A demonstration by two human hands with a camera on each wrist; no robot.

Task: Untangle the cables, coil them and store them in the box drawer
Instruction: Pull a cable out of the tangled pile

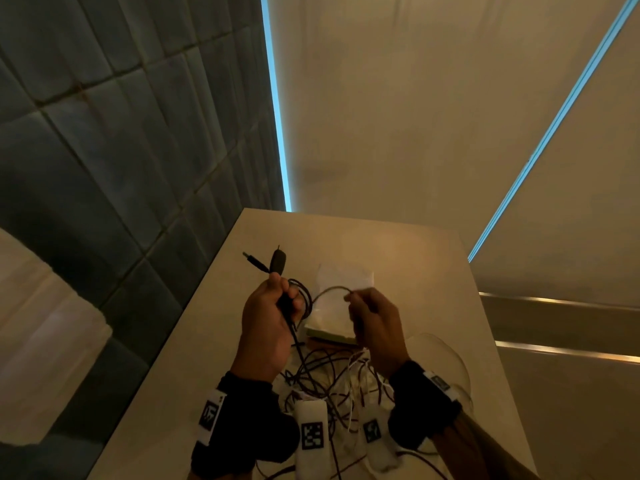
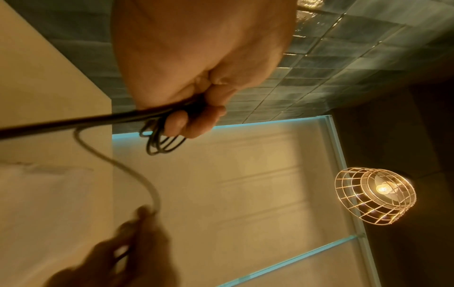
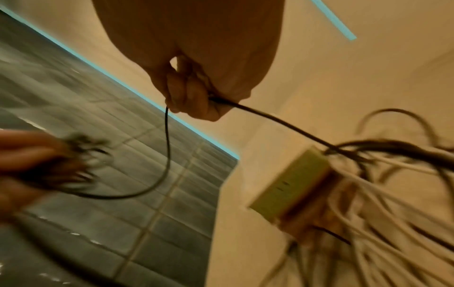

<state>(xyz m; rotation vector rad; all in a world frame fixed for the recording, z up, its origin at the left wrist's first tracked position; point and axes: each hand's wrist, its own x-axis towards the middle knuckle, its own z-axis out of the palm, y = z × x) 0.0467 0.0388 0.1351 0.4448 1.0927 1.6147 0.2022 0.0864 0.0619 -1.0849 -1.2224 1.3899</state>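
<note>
Above the beige table (image 1: 415, 258), the left hand (image 1: 268, 327) grips a coiled black cable (image 1: 304, 299) whose strand arcs toward 3 o'clock into the right hand's (image 1: 375, 327) pinch, the tangle (image 1: 332, 382) at 6 o'clock.

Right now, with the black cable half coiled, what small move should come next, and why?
Probably lay one more loop: the right hand carries its pinched black cable to the loops gripped in the left hand, since a slack arc hangs between them.
</note>
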